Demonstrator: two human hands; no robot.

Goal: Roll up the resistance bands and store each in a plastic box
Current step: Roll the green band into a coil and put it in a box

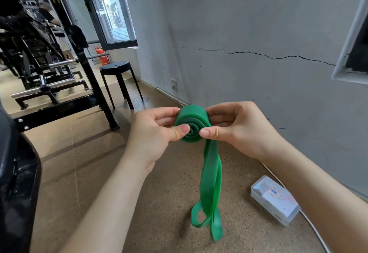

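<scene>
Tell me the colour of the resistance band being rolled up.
The resistance band is solid green; the head view shows it best.

So the band [192, 123] sits up front between the left hand [153, 133] and right hand [239, 129], tail hanging down to the floor [159, 193]. Box [274, 200] is on the floor off to the right, near the wall [258, 24]. Stool [117, 77] is further back left, rack [59, 63] left of that.

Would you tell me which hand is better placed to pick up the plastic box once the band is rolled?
Right, probably: the plastic box lies on the side of the right hand, farther from the left hand. Both pinch the green resistance band.
</scene>
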